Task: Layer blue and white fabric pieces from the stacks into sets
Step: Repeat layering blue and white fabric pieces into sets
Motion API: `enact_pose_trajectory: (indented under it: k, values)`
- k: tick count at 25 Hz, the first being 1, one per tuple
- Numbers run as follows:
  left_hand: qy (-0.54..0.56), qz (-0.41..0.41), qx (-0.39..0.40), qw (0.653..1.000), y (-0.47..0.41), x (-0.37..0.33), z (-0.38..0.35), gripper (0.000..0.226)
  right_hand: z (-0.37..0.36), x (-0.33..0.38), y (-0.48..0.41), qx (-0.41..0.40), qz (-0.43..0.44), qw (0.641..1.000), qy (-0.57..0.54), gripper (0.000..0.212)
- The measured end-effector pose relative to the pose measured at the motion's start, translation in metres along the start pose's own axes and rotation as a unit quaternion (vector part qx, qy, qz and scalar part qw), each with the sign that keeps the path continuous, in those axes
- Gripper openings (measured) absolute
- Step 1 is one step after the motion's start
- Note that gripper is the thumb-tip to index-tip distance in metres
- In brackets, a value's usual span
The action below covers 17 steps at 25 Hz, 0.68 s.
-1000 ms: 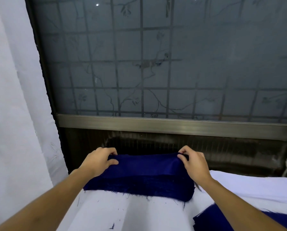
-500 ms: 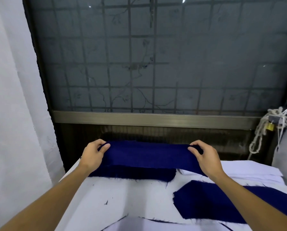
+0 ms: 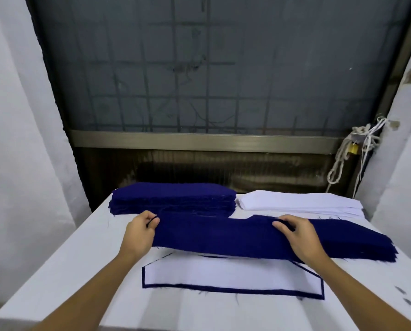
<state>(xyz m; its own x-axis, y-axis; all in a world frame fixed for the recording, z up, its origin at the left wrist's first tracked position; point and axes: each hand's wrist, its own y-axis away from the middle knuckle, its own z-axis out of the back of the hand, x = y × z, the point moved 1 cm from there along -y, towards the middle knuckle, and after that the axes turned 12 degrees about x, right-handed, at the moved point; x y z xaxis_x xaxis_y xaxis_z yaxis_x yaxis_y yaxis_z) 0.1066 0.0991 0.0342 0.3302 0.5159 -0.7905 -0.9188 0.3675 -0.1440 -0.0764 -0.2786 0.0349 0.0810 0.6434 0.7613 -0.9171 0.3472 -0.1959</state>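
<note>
1. Nearest me, on the white-covered table [image 3: 85,259], lies a set [image 3: 233,275]: a white layer on a blue one. A thin blue border shows along its near edge and both ends. I take that border to be the guide for squaring the next layer.
2. Just beyond it, the blue piece [image 3: 214,235] hangs stretched between my hands, its lower edge over the far edge of the set. My left hand [image 3: 140,232] pinches the left end, thumb and fingertips closed tight on the cloth. My right hand [image 3: 297,235] grips toward the right end, its fingers curled over the top of the fabric. I judge that holding it by both ends keeps it taut, so it can be lowered flat rather than bunching.
3. To the right of my right hand, a low blue pile [image 3: 357,240] rests on the table. It is dark cloth against dark cloth, so I cannot tell where the held piece ends and the pile begins.
4. Farther back, the blue stack [image 3: 173,197] sits at the left with the white stack [image 3: 300,203] just beside it. Placed like this, either colour is likely one reach away, and the front stays free for building sets.
5. Farthest off is the barred window [image 3: 199,80], with a rope [image 3: 340,161] and a padlock [image 3: 353,148] at its right.
</note>
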Motion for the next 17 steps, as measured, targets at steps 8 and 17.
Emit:
enact_pose_trajectory:
  k: [8, 17]
  values:
    - [-0.029, 0.058, 0.049, 0.997, 0.042, 0.029, -0.021, 0.018, -0.005, -0.034, 0.049, 0.044, -0.040, 0.997, 0.039, 0.006]
    - [-0.124, 0.045, 0.023, 0.991, 0.061, 0.045, -0.041, 0.022, -0.015, -0.049, 0.068, 0.005, -0.077, 0.981, 0.178, 0.018]
